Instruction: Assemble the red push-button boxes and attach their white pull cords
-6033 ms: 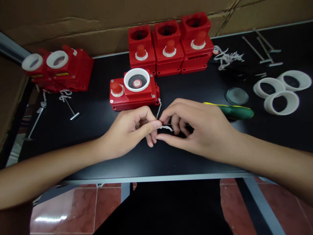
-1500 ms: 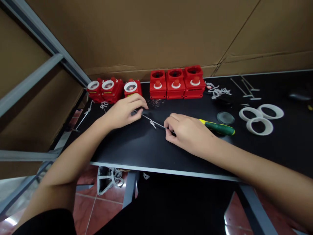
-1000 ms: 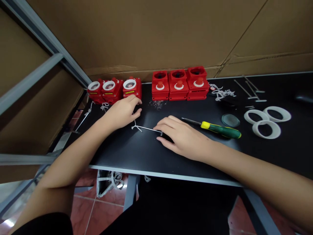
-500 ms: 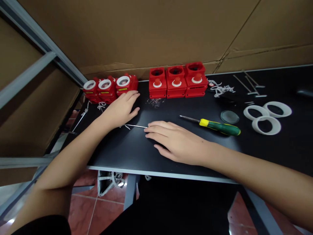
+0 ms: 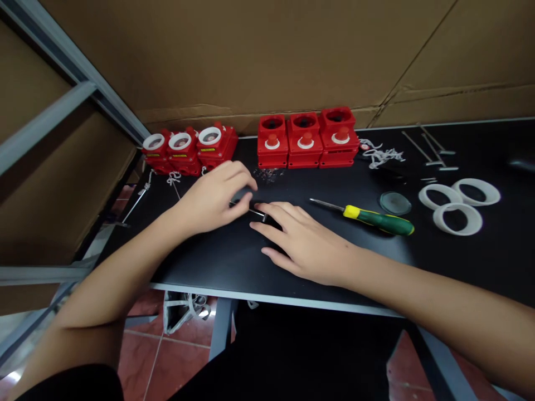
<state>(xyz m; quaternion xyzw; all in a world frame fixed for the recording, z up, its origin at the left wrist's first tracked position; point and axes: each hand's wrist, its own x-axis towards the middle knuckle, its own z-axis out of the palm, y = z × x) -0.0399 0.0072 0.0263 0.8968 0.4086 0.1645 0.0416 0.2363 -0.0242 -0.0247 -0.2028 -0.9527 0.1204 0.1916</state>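
A thin metal rod with a short crosspiece (image 5: 258, 213) lies between my two hands on the black table. My left hand (image 5: 215, 195) has its thumb and fingers curled round the rod's left part, pinching it. My right hand (image 5: 298, 236) rests low over the table with its fingers spread, the fingertips by the crosspiece at the rod's right end. Behind the hands stand three red boxes with white rings (image 5: 211, 136) at the left and three red boxes with open round holes (image 5: 306, 139) in the middle.
A green and yellow screwdriver (image 5: 378, 220) lies right of my right hand. Beyond it are a clear glass disc (image 5: 395, 203), three white rings (image 5: 457, 219), T-shaped metal rods (image 5: 434, 147) and white cords (image 5: 382, 155). A cardboard wall (image 5: 271, 55) rises behind.
My left hand has moved right, closer to my right hand, and its fingers have curled in. The rod's crosspiece now shows at my right fingertips. The view has shifted slightly.
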